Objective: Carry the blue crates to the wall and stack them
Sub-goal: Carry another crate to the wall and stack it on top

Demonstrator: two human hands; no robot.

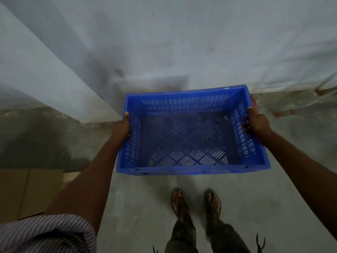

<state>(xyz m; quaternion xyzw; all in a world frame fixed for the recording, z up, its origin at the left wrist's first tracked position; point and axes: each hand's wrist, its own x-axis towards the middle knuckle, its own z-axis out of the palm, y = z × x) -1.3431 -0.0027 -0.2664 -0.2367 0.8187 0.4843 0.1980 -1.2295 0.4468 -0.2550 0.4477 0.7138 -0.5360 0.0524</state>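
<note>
Facing a pale grey plastered wall (200,42), the person holds one crate out in front.

- Far left, on the grey concrete floor (145,207): a flattened brown cardboard sheet (31,190), well clear of the crate. A pale wall pier (36,66) juts out above it.
- Left hand (123,127): thumb over the rim and fingers curled into the slots, gripping the left short end of the blue slotted plastic crate (189,136).
- Crate: empty and open side up. It appears to be carried clear of the floor, ahead of the sandalled feet (179,203). Its long axis runs left to right, roughly parallel to the wall, and its far long side is near the foot of the wall.
- Right hand (256,125): matching grip on the right short end. The crate lies between the two hands, neither visibly nearer the wall.
- Just beyond the crate's right far corner: an orange-red edge (254,103), mostly hidden and not identifiable.

Judgement: no other blue crate is in view, so this one probably goes straight down, long side kept square to the wall.
</note>
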